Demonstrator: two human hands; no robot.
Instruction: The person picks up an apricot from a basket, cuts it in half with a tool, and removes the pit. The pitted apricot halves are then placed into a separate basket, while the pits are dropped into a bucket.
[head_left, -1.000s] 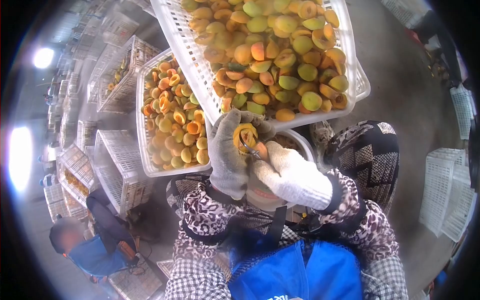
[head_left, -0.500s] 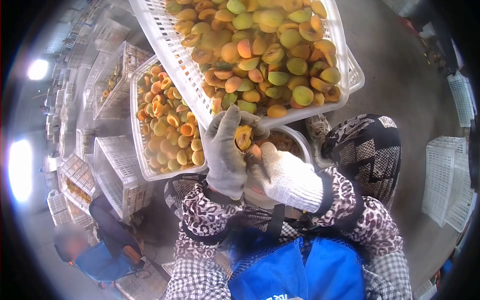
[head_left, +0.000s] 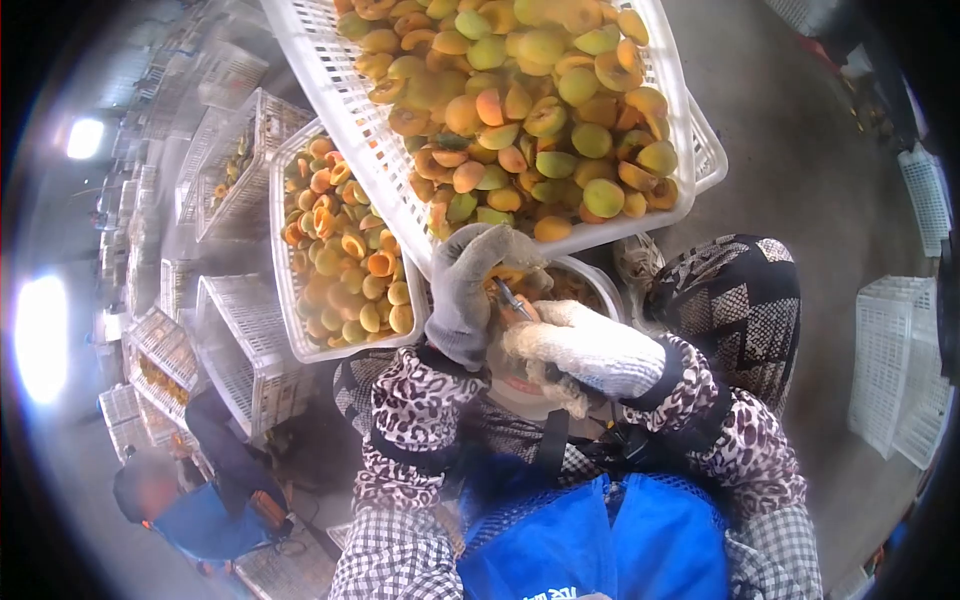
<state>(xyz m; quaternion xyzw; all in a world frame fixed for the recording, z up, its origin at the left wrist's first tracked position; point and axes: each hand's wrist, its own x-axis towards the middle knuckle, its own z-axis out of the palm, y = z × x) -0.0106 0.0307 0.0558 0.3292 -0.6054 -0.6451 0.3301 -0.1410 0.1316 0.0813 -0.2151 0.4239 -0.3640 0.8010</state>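
My left hand [head_left: 468,290], in a grey glove, curls around a cut peach half [head_left: 507,273], mostly hidden by the fingers. In its whitish glove, my right hand [head_left: 580,345] grips a small pitting tool [head_left: 516,300] with a metal tip and a brownish-orange handle. The tool's tip is right at the peach half. Just beyond my hands, a white plastic crate [head_left: 350,130] holds many greenish-yellow and orange peach halves [head_left: 540,120]. Below my hands is a round white bucket [head_left: 597,283], partly covered by them.
Left of the big crate, a second white crate [head_left: 290,325] holds hollowed orange halves [head_left: 350,270]. Stacked crates [head_left: 250,350] stand farther left, others [head_left: 890,365] at right. A seated person [head_left: 200,525] is at lower left. My patterned knee [head_left: 735,300] is beside the bucket.
My left fingers have closed further over the peach half, hiding most of it. My right hand has turned, so the tool's metal tip now shows. The view has shifted slightly.
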